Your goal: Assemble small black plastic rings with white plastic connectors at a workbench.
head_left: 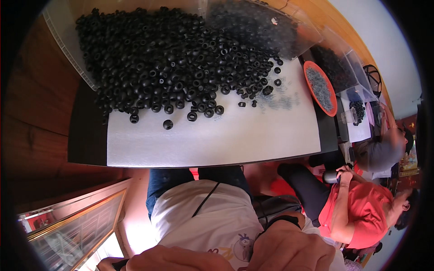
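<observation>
At the lower edge, close to the camera, are my left hand (178, 259) and my right hand (291, 247), raised in front of my white shirt. Their backs show, but the fingers are cut off or turned out of sight, so I cannot tell what they hold. Beyond them, a large heap of small black round parts with holes (181, 63) spills out of a clear plastic bin (68, 49). Several lie loose on the white sheet (217, 140). Neither hand touches the heap.
Right of the sheet, an orange dish (333, 106) holds many small grey metal pieces (319, 88). A second clear bin (359, 74) with black parts stands beyond. To my right sits a person in a red shirt (361, 212) holding a dark cylinder (331, 176); another person (382, 149) works further off.
</observation>
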Motion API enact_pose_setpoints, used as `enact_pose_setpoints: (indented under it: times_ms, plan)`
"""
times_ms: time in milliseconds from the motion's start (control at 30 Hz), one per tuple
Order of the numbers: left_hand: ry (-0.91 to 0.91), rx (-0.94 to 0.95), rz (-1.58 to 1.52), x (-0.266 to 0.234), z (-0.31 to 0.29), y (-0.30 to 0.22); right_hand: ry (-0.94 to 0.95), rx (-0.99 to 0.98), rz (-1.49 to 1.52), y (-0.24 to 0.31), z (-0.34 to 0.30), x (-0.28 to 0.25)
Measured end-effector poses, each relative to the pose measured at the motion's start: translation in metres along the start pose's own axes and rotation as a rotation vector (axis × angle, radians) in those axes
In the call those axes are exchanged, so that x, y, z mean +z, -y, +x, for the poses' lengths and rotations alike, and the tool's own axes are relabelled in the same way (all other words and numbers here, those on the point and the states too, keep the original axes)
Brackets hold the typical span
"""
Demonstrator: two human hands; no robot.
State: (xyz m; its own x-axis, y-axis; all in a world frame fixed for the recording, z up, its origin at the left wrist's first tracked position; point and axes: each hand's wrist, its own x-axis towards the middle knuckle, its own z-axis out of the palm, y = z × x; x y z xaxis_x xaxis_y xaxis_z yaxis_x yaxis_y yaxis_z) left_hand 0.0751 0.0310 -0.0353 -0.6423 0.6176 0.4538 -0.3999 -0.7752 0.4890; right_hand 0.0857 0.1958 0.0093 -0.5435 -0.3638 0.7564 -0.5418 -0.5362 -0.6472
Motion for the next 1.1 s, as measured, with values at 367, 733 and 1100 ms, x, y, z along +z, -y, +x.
enact_pose_setpoints:
  times_ms: [367,733,1100]
  plan:
    - [0.169,-0.527,0.390,0.016,0.045,-0.065,-0.461,-0.788,-0.242,-0.032,-0.004,0.031]
    - [0.105,-0.219,0.461,0.005,0.022,-0.040,-0.226,-0.070,0.028,-0.026,-0.039,0.036]
    - [-0.504,-0.293,0.598,-0.003,0.020,-0.032,-0.417,0.275,-0.028,-0.029,-0.049,-0.010]
